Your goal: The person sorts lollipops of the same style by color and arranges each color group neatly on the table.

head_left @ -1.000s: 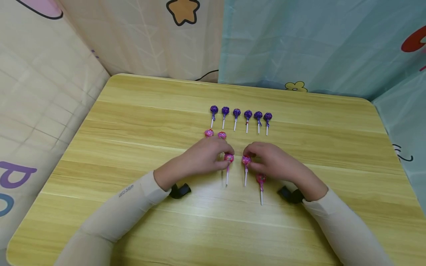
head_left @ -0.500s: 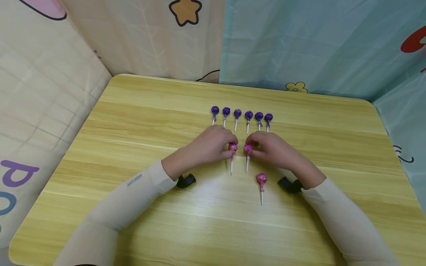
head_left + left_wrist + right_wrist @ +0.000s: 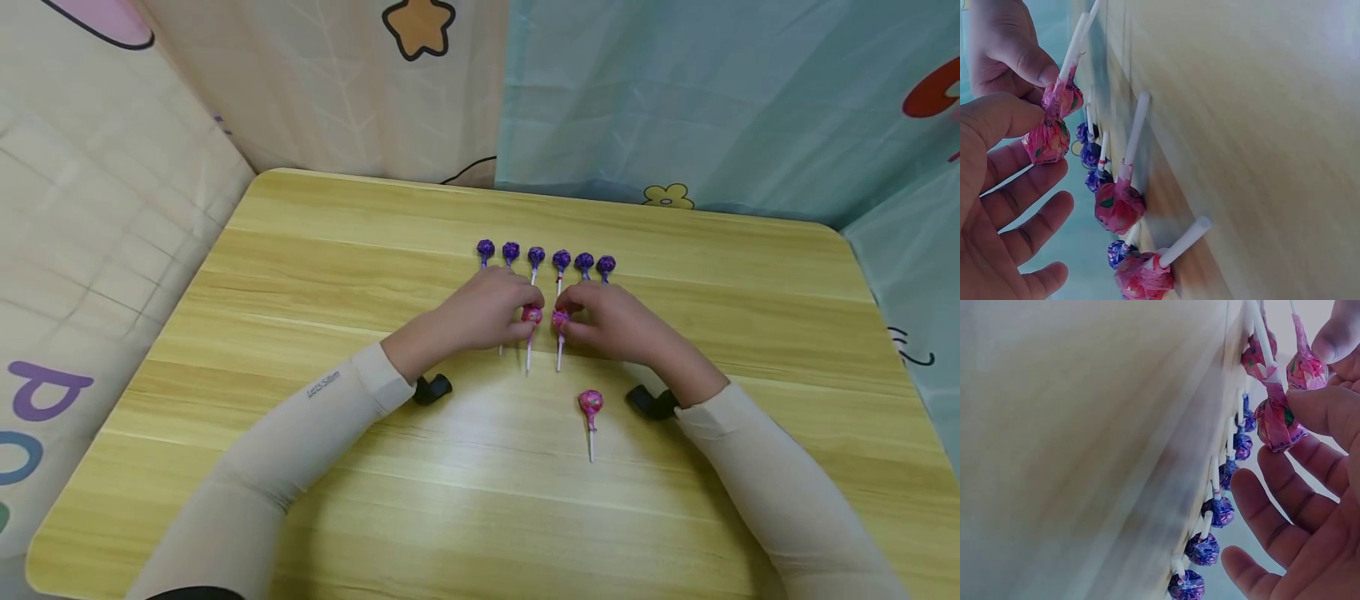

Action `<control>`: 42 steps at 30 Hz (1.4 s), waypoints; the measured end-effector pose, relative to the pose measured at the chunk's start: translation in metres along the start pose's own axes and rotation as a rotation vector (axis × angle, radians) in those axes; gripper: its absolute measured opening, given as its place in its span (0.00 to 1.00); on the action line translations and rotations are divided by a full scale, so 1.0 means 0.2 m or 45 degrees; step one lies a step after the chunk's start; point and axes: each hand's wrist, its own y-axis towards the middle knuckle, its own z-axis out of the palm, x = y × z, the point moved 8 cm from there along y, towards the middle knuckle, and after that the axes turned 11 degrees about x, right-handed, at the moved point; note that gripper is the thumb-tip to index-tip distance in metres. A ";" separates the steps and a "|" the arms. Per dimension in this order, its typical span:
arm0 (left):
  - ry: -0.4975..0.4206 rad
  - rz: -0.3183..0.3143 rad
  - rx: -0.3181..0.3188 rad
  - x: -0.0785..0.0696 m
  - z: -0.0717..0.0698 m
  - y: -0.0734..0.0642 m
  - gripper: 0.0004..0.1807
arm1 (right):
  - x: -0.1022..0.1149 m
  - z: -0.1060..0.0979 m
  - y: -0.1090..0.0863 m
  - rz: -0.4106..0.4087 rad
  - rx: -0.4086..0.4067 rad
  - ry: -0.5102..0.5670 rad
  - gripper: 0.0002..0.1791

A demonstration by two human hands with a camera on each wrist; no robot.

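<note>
My left hand [image 3: 491, 310] pinches a pink-wrapped lollipop [image 3: 532, 315] by its candy head between thumb and fingers, stick toward me. Close on its right, my right hand [image 3: 613, 321] pinches another pink lollipop [image 3: 560, 319] the same way. Just beyond both hands lies a row of several purple lollipops [image 3: 562, 259], some sticks covered by the hands. Two more pink lollipops [image 3: 1120, 208] lie beside the left hand in the left wrist view; in the head view that hand mostly hides them. A single pink lollipop [image 3: 591, 402] lies nearer me, below the right hand.
The wood-grain table [image 3: 360, 517] has a back edge that meets printed curtains [image 3: 645, 100]. A black object [image 3: 432, 389] shows under the left wrist and another black object [image 3: 651, 403] under the right wrist.
Both hands have moved away from me toward the purple row, carrying their pink lollipops. The single pink lollipop nearer me has stayed in place.
</note>
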 end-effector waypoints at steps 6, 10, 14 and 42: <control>0.009 -0.050 0.044 0.03 0.03 0.02 0.11 | -0.02 0.00 0.02 0.035 0.001 -0.037 0.08; 0.016 -0.062 0.056 0.05 0.05 0.04 0.12 | -0.02 0.00 0.03 0.052 -0.001 -0.065 0.08; 0.021 -0.077 0.060 0.06 0.05 0.05 0.11 | -0.01 -0.01 0.05 0.053 -0.005 -0.107 0.09; 0.011 -0.205 0.150 0.12 0.08 0.09 0.15 | -0.03 0.00 0.07 0.101 0.040 -0.160 0.11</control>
